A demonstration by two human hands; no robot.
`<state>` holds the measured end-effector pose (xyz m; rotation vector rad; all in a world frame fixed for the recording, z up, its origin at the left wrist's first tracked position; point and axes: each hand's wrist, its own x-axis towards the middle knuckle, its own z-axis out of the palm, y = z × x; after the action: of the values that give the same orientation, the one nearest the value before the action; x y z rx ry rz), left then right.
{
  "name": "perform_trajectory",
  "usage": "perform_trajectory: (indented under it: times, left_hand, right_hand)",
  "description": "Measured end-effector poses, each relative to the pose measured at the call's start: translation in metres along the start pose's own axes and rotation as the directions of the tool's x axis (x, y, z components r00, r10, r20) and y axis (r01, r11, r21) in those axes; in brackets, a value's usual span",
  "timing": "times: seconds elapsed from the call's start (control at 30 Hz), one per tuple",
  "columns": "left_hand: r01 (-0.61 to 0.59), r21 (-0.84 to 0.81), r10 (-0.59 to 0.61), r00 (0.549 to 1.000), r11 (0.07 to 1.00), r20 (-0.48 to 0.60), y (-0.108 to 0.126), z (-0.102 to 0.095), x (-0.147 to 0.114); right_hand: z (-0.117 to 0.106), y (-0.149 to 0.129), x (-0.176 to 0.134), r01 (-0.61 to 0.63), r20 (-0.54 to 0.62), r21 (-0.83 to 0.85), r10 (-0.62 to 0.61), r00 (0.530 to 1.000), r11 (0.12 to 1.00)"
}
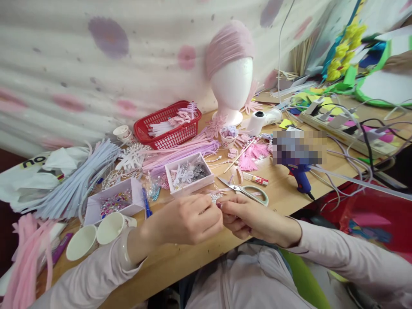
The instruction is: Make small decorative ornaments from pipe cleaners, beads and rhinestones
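My left hand (189,218) is closed with its back toward me, so its fingertips are mostly hidden. Facing it, my right hand (254,216) pinches with thumb and forefinger, and the two hands meet above the front edge of the table. Between their fingertips shows a small white beaded piece (215,197), too small to make out fully. Just behind the hands lie scissors (247,191) with pale green handles. A white box (189,189) of flower-shaped pieces and dark beads stands beyond my left hand, and a blue pen (147,203) lies left of it.
A box of gems (137,198), paper cups (82,242) and pipe cleaners (80,176) crowd the left. Behind stand a red basket (170,136) and a foam head (231,81). A blue glue gun (301,178), cables and a power strip (347,133) occupy the right. Another person's hand (399,62) is at far right.
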<state>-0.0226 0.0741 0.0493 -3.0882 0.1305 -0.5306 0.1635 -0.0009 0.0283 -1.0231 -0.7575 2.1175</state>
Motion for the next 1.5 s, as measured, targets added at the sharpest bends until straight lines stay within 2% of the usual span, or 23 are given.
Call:
perform_trajectory:
  times: [0.1, 0.17, 0.2, 0.23, 0.27, 0.3, 0.33, 0.37, 0.4, 0.43, 0.5, 0.63, 0.77, 0.83, 0.87, 0.97, 1.07, 1.17, 1.27, 1.33, 1.37, 1.43, 1.5]
  left_hand:
    - [0.035, -0.114, -0.036, 0.999, 0.993, -0.003, 0.003, 0.0, 0.0]
    - [0.191, -0.26, -0.217, 0.973, 0.947, -0.075, 0.009, 0.002, 0.001]
    - [0.309, -0.372, -0.364, 0.928, 0.875, -0.086, 0.012, 0.003, 0.002]
    - [0.439, -0.505, -0.53, 0.847, 0.744, -0.046, 0.015, 0.003, 0.003]
    - [0.531, -0.629, -0.659, 0.751, 0.567, 0.039, 0.018, 0.003, 0.004]
    - [0.579, -0.726, -0.739, 0.658, 0.373, 0.145, 0.02, 0.004, 0.006]
    - [0.579, -0.792, -0.77, 0.59, 0.194, 0.243, 0.022, 0.004, 0.007]
    - [0.548, -0.835, -0.77, 0.553, 0.051, 0.317, 0.023, 0.004, 0.009]
    - [0.503, -0.862, -0.759, 0.539, -0.058, 0.366, 0.024, 0.005, 0.01]
    - [0.455, -0.879, -0.744, 0.536, -0.143, 0.398, 0.024, 0.007, 0.012]
    - [0.357, -0.889, -0.711, 0.543, -0.285, 0.446, 0.025, 0.011, 0.014]
    - [0.198, -0.832, -0.657, 0.531, -0.518, 0.535, 0.027, 0.019, 0.02]
    - [0.177, -0.772, -0.609, 0.517, -0.611, 0.601, 0.029, 0.023, 0.025]
    - [0.207, -0.802, -0.616, 0.542, -0.561, 0.571, 0.028, 0.023, 0.027]
    - [0.246, -0.837, -0.64, 0.551, -0.489, 0.536, 0.028, 0.021, 0.027]
    - [0.469, -0.878, -0.741, 0.557, -0.093, 0.375, 0.027, 0.015, 0.028]
    - [0.6, -0.735, -0.761, 0.623, 0.316, 0.181, 0.026, 0.014, 0.027]
    - [0.562, -0.58, -0.685, 0.728, 0.59, 0.009, 0.024, 0.022, 0.023]
    - [0.48, -0.419, -0.565, 0.819, 0.771, -0.101, 0.019, 0.03, 0.017]
    - [0.502, -0.464, -0.59, 0.805, 0.73, -0.057, 0.015, 0.032, 0.014]
    - [0.547, -0.548, -0.649, 0.761, 0.632, 0.012, 0.014, 0.031, 0.013]
    - [0.612, -0.733, -0.745, 0.628, 0.297, 0.224, 0.012, 0.029, 0.012]
    - [0.565, -0.825, -0.752, 0.535, -0.019, 0.384, 0.011, 0.028, 0.011]
  right_hand:
    - [-0.005, -0.009, -0.001, -0.236, 0.138, 0.016, 0.231, 0.963, 0.972]
    - [-0.009, -0.01, -0.002, -0.242, 0.212, -0.015, 0.24, 0.947, 0.97]
    - [-0.01, -0.008, -0.003, -0.142, 0.178, -0.043, 0.148, 0.973, 0.989]
    - [-0.01, -0.005, -0.004, 0.026, 0.09, -0.108, -0.017, 0.996, 0.994]
    - [-0.011, -0.001, -0.004, 0.223, -0.01, -0.237, -0.232, 0.973, 0.946]
    - [-0.011, 0.004, -0.004, 0.394, -0.06, -0.414, -0.457, 0.888, 0.82]
    - [-0.011, 0.009, -0.004, 0.502, -0.038, -0.592, -0.643, 0.765, 0.631]
    - [-0.011, 0.014, -0.003, 0.54, 0.04, -0.728, -0.76, 0.649, 0.423]
    - [-0.011, 0.018, 0.0, 0.543, 0.14, -0.806, -0.816, 0.56, 0.234]
    - [-0.012, 0.022, 0.002, 0.536, 0.227, -0.839, -0.837, 0.498, 0.091]
    - [-0.013, 0.026, 0.009, 0.503, 0.294, -0.863, -0.86, 0.416, -0.052]
    - [-0.016, 0.026, 0.018, 0.425, 0.283, -0.898, -0.891, 0.355, -0.115]
    - [-0.02, 0.024, 0.017, 0.446, 0.32, -0.882, -0.888, 0.33, -0.152]
    - [-0.02, 0.024, 0.015, 0.458, 0.302, -0.881, -0.888, 0.346, -0.121]
    - [-0.02, 0.024, 0.015, 0.472, 0.285, -0.877, -0.888, 0.362, -0.089]
    - [-0.018, 0.028, 0.015, 0.53, 0.182, -0.844, -0.886, 0.426, 0.082]
    - [-0.015, 0.034, 0.018, 0.573, 0.035, -0.758, -0.858, 0.512, 0.311]
    - [-0.013, 0.037, 0.021, 0.573, -0.132, -0.539, -0.734, 0.666, 0.617]
    - [-0.013, 0.034, 0.021, 0.429, -0.178, -0.148, -0.451, 0.875, 0.891]
    - [-0.014, 0.032, 0.021, 0.304, -0.117, 0.033, -0.299, 0.947, 0.952]
    - [-0.014, 0.031, 0.021, 0.283, -0.095, 0.073, -0.275, 0.957, 0.956]
    - [-0.014, 0.032, 0.021, 0.329, -0.095, 0.066, -0.322, 0.942, 0.942]
    - [-0.013, 0.035, 0.021, 0.415, -0.134, -0.015, -0.413, 0.901, 0.91]
